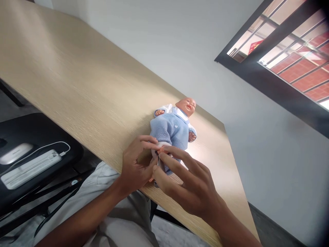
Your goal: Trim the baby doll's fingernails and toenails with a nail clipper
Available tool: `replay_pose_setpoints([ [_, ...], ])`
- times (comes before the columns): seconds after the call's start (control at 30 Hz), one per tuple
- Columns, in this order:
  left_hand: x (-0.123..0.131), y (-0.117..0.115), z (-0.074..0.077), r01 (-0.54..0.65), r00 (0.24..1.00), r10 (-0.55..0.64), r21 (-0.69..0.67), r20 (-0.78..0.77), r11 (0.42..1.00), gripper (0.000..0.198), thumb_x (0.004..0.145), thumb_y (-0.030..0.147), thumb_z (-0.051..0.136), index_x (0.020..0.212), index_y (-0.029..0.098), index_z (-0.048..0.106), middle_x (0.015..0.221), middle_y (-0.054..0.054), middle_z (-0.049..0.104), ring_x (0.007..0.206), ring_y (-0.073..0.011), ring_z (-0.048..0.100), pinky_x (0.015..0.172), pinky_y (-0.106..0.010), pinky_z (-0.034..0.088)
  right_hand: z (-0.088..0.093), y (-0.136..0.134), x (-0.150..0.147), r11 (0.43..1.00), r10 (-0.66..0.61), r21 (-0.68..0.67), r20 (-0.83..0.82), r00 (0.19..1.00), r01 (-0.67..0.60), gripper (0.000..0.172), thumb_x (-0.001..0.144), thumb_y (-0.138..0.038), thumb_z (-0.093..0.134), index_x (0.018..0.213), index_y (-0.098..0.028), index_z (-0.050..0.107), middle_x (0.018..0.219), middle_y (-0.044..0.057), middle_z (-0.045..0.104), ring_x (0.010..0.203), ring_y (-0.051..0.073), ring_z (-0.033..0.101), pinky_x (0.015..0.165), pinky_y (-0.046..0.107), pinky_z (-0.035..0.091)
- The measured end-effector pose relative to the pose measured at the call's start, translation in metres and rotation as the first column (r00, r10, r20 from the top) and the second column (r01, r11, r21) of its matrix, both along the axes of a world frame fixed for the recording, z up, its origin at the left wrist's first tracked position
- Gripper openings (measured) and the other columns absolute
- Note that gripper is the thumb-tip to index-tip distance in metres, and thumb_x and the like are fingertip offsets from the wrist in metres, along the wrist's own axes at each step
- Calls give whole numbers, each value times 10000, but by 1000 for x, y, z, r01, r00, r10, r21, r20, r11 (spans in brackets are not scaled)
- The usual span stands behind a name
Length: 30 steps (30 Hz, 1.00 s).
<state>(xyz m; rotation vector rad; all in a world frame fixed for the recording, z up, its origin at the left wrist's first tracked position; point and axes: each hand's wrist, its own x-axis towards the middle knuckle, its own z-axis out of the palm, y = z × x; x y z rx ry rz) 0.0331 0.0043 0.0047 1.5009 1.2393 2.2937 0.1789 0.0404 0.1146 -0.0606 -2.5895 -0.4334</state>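
A baby doll (169, 125) in a blue fleece outfit with a white collar and cuffs lies on its back on the table, its head towards the wall. At its lower leg, my left hand (138, 161) is closed, with thumb and fingers around the doll's foot (161, 150), which shows only in part. My right hand (187, 175) meets it from the other side, fingers bent and thumb close to them. Between my fingers is a small, thin, shiny metal tool (156, 184), mostly covered; its exact kind is hard to make out.
The pale wooden table (84, 68) runs along a white wall (144, 37). A black chair (43, 128) at the left bears a white power bank (31, 169) with a cable and a white case (16, 153). A barred window (295, 51) is at upper right.
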Motion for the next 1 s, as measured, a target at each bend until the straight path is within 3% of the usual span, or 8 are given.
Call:
replay_pose_setpoints([
  [0.43,1,-1,-3,35,998,-35,4,61,999,204,856,75,780,985,218,715,1042,-43,676,1035,-192,696,927,-327,592,-2,-2,0,1000,14,11,0,1000,-14,187,962,-39,598,1013,-199,679,1016,63,784,1205,305,712,769,332,647],
  [0.63,2,-1,-2,39,996,-38,-9,76,999,174,863,95,788,974,209,717,1029,-34,665,1016,-181,685,905,-301,588,-1,-6,-3,998,-10,57,8,1000,9,194,956,-26,620,1020,-204,665,993,58,795,1098,319,762,772,364,664],
  [0.77,2,-2,1,26,999,-26,1,48,1000,168,872,83,773,977,199,713,1008,-26,669,999,-169,690,901,-286,590,-6,-10,-5,998,-39,54,-17,999,40,152,961,-56,638,1017,-195,663,996,62,798,1126,363,756,806,397,674],
  [1.0,2,-4,4,-32,999,32,15,-19,999,107,902,112,754,967,181,704,977,-27,681,947,-152,698,876,-266,597,-15,-19,-4,989,-110,93,-29,993,113,228,884,-49,749,1033,-207,680,1041,51,790,1206,371,721,881,395,670],
])
